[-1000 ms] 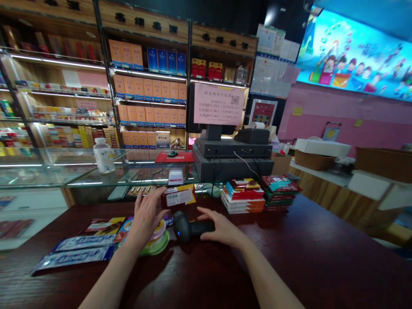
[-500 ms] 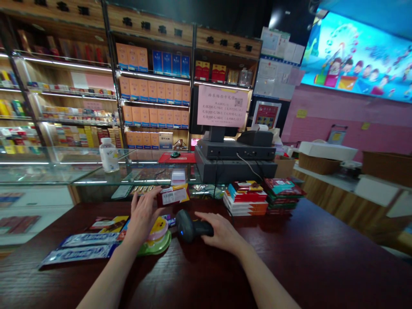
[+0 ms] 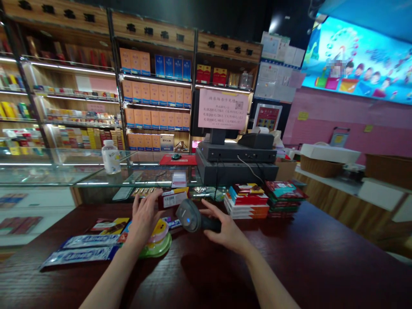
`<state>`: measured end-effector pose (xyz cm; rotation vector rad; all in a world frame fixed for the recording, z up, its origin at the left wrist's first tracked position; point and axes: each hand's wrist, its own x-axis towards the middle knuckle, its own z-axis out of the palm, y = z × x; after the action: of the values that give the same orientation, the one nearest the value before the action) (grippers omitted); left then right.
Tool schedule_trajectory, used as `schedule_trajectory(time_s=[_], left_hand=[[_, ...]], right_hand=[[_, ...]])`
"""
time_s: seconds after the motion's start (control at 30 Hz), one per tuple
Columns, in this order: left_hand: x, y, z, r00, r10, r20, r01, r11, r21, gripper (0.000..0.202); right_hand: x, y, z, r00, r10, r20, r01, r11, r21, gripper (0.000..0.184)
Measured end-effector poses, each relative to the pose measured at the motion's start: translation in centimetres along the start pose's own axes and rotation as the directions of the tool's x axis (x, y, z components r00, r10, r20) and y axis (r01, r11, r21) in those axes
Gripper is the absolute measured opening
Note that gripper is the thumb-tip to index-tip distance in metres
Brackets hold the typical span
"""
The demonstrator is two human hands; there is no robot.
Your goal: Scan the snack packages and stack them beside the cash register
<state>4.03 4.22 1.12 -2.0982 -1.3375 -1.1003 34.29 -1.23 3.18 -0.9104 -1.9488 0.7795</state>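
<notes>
My left hand (image 3: 144, 214) holds a red and yellow packet (image 3: 174, 198) by its left end, barcode label facing me, just above the dark wooden counter (image 3: 322, 257). My right hand (image 3: 225, 227) grips the handle of a dark barcode scanner (image 3: 191, 214), lifted off the counter with its head tilted up toward the packet. Scanner head and packet are a short gap apart. Under my left wrist lie a round green-rimmed item (image 3: 159, 240) and flat snack packets (image 3: 109, 225).
Two long blue wrappers (image 3: 80, 253) lie at the counter's left. Stacks of red and green boxes (image 3: 247, 199) stand right of the scanner. Behind are a till with a screen (image 3: 234, 154), a glass display case (image 3: 64, 171) with a white bottle (image 3: 110, 156), and stocked shelves.
My right hand has closed on the scanner and raised it from the counter, tilting its head toward the packet. The left hand has kept the packet roughly where it was.
</notes>
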Motion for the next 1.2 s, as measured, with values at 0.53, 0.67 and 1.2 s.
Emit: schedule_trajectory(time_s=[0.53,0.67,1.2], left_hand=[[-0.1,-0.2,0.0,1.0,-0.011,0.005,0.011,1.0,0.015,0.062],[0.0,0.0,-0.2,1.0,-0.01,-0.006,0.01,1.0,0.001,0.06],[0.7,0.6,0.5,0.997,0.063,-0.048,-0.066,0.996,-0.065,0.056]], right_hand=[[0.0,0.2,0.0,0.998,0.046,0.044,-0.046,0.999,-0.003,0.09],[0.0,1.5,0.3,0.993,0.08,0.085,-0.071,0.992,-0.108,0.092],[0.0,2.6,0.7,0.994,0.101,0.044,-0.094,0.984,-0.155,0.085]])
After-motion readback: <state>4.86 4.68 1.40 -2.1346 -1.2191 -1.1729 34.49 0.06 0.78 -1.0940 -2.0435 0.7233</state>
